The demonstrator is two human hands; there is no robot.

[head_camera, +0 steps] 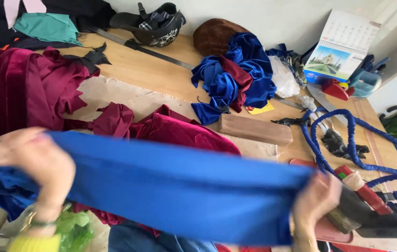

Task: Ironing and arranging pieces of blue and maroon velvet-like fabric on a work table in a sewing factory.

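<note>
Stretching between the left hand (33, 170) and right hand (317, 198), both clenched on its ends, the blue fabric strip (179, 186) looks light, soft and limp; edges offer the surest hold.

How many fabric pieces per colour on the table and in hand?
Blue: 2, the blue cloth strip stretched between left hand and right hand, and the blue fabric heap
Maroon: 3, maroon velvet pile, maroon velvet scraps, maroon piece in the heap
Teal: 1, teal cloth
Total: 6
</note>
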